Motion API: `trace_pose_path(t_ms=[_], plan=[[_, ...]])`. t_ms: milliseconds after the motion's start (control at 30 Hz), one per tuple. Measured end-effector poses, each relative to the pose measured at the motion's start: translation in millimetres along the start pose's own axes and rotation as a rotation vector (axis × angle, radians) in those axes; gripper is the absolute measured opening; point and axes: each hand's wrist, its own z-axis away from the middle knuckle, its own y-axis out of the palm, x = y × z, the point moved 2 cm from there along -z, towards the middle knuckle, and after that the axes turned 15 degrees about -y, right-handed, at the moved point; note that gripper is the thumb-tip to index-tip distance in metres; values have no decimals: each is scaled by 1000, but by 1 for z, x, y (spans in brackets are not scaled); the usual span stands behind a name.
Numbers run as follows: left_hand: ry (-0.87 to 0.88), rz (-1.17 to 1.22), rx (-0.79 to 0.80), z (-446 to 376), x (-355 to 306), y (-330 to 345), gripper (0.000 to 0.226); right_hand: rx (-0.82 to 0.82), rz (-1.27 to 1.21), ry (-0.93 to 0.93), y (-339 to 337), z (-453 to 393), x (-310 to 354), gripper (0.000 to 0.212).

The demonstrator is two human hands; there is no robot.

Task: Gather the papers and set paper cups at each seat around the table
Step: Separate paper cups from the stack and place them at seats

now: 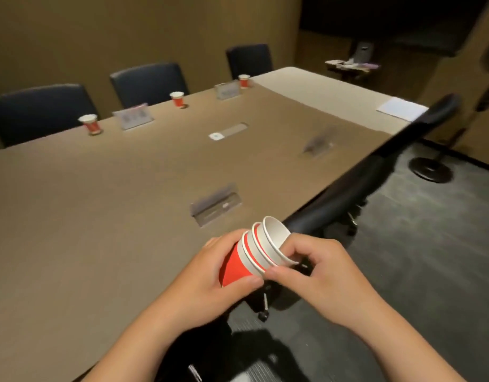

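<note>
Nearest the camera, the left hand [224, 274] wraps around the red base of a nested stack of paper cups [261, 250], its fingers clenched on the stack. The right hand [315, 267] pinches the rim of the outermost cup, fingers [279, 272] closed on it, apparently to peel one free. The stack is held in the air just over the near edge of the surface [100, 216], tilted, with its long axis running from lower left to upper right and the open mouths pointing up and away to the right. Just beyond it a name holder [215, 204] stands at the near seat, with no cup beside it, and a second holder [318, 144] farther along this side also lacks one. Across the surface, three cups already stand upright at the far seats: one [90, 124], another [178, 99] and a third [244, 80]. A sheet of paper [400, 108] lies at the far right corner, so the far side looks done, while the near seats remain and this paper may still need gathering.
</note>
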Motion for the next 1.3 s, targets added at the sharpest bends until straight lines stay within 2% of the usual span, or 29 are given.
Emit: trace_pose_path(t_ms=[100,200,300,400,667,733,800,867,933,1033,1133,1200,1300], plan=[[-91,27,-76,-11,25,-15,61,76,-6,-81,18,-38,-19,23],[-176,26,-140,-30,63,-34,64,47,2,-120,31,-78,-40,21],[-324,49,-184,-56,120,-52,75,23,6,-123,35,-121,-59,28],[-497,-19,-239,-78,181,-58,88,53,9,-108,40,-155,-77,21],[-843,-33,-372,-105,274,-47,83,162,-20,-19,62,-194,-111,19],[-905,-35,-372,-104,279,-46,91,174,-43,21,62,-198,-119,21],[-934,-81,-356,-104,277,-49,112,183,-75,72,57,-204,-128,21],[-929,-241,-340,-106,261,-57,131,204,-90,92,52,-206,-135,17],[-845,-326,-358,-115,227,-64,135,218,-101,79,46,-208,-145,15],[-558,-272,-354,-148,149,-62,121,198,-107,51,31,-207,-156,20],[-339,-236,-240,-193,81,-37,99,168,-102,33,3,-203,-170,30],[-256,-232,-206,-222,52,-13,90,156,-163,95,-24,-199,-184,33],[-215,-227,-218,-257,22,22,79,194,-192,199,-72,-189,-205,25]])
